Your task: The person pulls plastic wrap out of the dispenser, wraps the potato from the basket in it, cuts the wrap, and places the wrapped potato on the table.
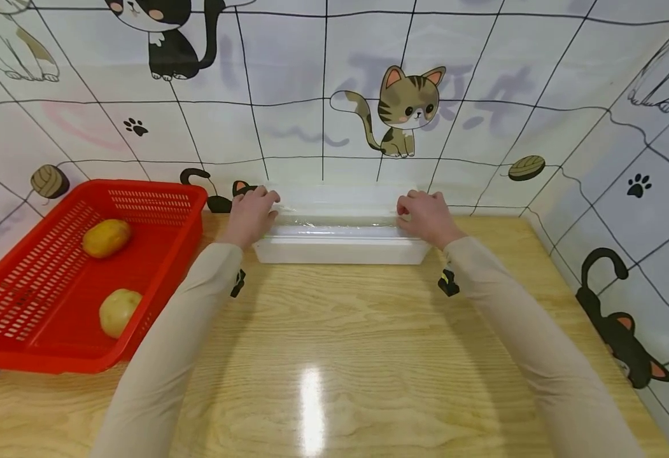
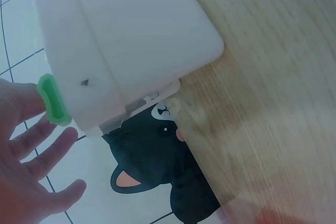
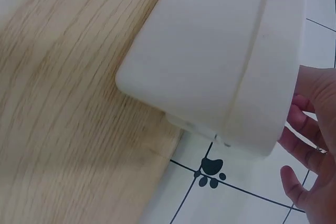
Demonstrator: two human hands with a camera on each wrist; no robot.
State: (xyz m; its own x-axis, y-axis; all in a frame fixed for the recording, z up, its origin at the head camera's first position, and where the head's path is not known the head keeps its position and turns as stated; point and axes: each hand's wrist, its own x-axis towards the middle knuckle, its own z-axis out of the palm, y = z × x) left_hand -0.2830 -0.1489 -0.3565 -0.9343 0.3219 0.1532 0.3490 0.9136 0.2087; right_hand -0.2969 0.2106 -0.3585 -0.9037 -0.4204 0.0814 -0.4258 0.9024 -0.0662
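Note:
A long white cling film box [image 1: 345,251] stands at the back of the table against the wall. Its top is raised, and a strip of clear cling film [image 1: 340,221] shines along the opening. At the left end my left hand [image 1: 251,217] pinches the film's edge with thumb and forefinger. My right hand [image 1: 428,218] does likewise at the right end. Both wrist views show the other fingers loosely spread behind the box, which hides the pinching fingertips. A green plastic piece [image 2: 54,99] sits on the box's upper edge beside the left fingers.
On the left stands a red perforated basket [image 1: 165,270] holding a yellow oval item [image 1: 107,238] and a paler round one [image 1: 119,312]. Cat-patterned sheeting covers the back and right walls. The wooden table [image 1: 334,343] stretches out in front of the box.

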